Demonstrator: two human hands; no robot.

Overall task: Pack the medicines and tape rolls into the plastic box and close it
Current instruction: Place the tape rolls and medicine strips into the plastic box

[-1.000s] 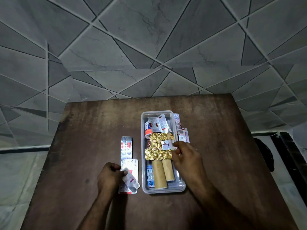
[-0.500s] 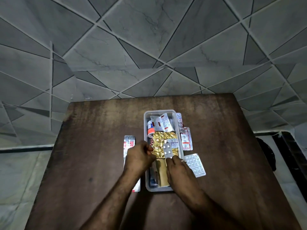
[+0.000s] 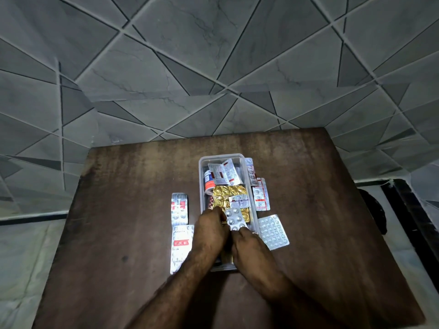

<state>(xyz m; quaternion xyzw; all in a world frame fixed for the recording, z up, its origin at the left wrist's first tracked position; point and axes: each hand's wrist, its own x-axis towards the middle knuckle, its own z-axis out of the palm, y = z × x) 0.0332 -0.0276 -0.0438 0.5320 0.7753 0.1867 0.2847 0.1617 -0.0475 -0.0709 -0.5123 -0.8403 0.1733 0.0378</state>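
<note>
A clear plastic box (image 3: 201, 186) lies lengthwise on the brown table, holding gold foil strips (image 3: 225, 195), white sachets (image 3: 222, 172) and a small bottle (image 3: 208, 180). Both hands meet over its near half. My left hand (image 3: 210, 230) and my right hand (image 3: 249, 248) both pinch a small silver blister strip (image 3: 235, 219) above the gold foil. The tape rolls in the near end are hidden under the hands. Left of the box lie two red-and-white strips (image 3: 179, 207) (image 3: 179, 245). A white pill sheet (image 3: 273, 231) lies to the right of the box.
More strips (image 3: 260, 194) lie against the box's right wall. The wooden table (image 3: 118, 210) ends at a grey tiled wall behind. A dark object (image 3: 373, 210) sits past the table's right edge. No lid is visible.
My left hand left the strips at the left and came over the box with a small blister strip. My right hand slid nearer along the box and now shares the hold on it.
</note>
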